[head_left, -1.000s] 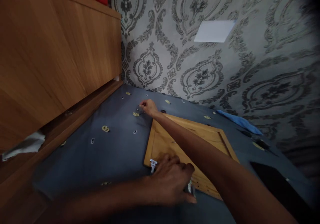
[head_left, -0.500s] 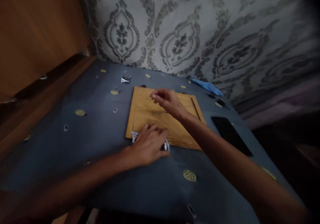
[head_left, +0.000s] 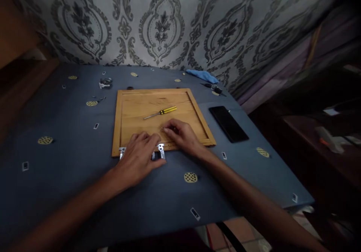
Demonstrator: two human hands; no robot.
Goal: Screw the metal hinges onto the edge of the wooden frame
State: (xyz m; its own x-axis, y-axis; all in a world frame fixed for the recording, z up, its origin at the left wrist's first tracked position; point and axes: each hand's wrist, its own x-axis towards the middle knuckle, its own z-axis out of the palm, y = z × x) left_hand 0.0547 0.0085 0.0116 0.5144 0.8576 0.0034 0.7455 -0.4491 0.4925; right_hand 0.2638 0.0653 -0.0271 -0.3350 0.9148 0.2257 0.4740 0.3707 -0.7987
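Note:
A wooden framed panel [head_left: 135, 105] lies flat on a blue patterned tablecloth [head_left: 70, 184]. My left hand [head_left: 139, 158] rests palm down, fingers spread, over a silver metal hinge [head_left: 160, 151] at the panel's near edge. My right hand [head_left: 180, 133] sits on the panel's near rail beside it, fingertips pinched together on something too small to make out. A screwdriver with a yellow and black handle [head_left: 160, 112] lies loose on the panel, beyond both hands.
A black phone [head_left: 228, 123] lies right of the panel. A second metal hinge [head_left: 105, 83] and small screws lie at the far left. A blue cloth [head_left: 201, 75] is by the patterned wall. The table's edge drops off at the right.
My right hand came back from the far left of the table to the panel's near edge, pinched. The view swung right and the screwdriver came into sight. My left hand stayed on the hinge.

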